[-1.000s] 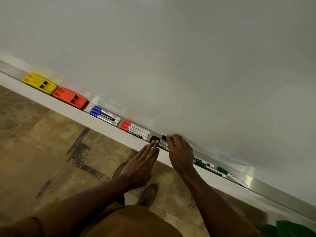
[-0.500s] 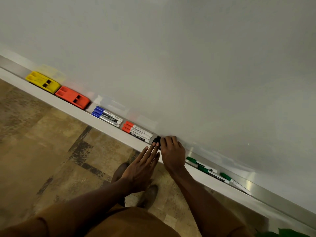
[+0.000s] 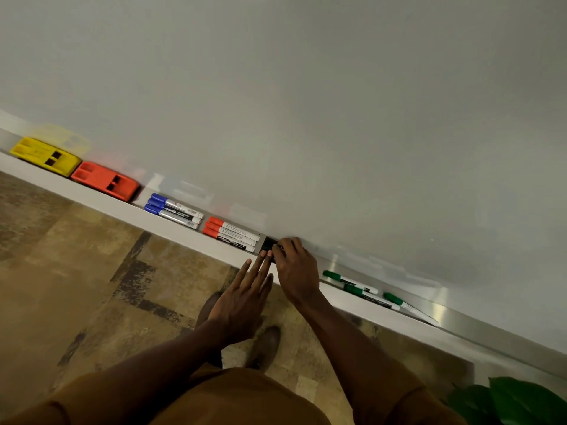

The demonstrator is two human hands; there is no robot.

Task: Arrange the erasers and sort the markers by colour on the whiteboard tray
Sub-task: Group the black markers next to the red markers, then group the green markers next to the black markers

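Note:
On the whiteboard tray (image 3: 454,314) a yellow eraser (image 3: 46,155) and an orange eraser (image 3: 104,180) lie end to end at the left. Right of them lie three blue markers (image 3: 175,211), then three red markers (image 3: 231,234). My right hand (image 3: 293,268) covers the black markers (image 3: 268,243), fingers curled over them; only their black caps show. My left hand (image 3: 245,297) is flat with fingers straight, its fingertips touching the cap ends at the tray's front edge. Three green markers (image 3: 362,291) lie loosely to the right.
The whiteboard (image 3: 306,118) fills the upper view. Below the tray is a patterned tan floor (image 3: 76,286) with my shoes (image 3: 267,345) on it. Green plant leaves (image 3: 515,400) stand at the bottom right.
Both hands have slid left along the tray with the black markers, bringing them close to the red markers. The green markers have stayed put and are now clear of my right hand.

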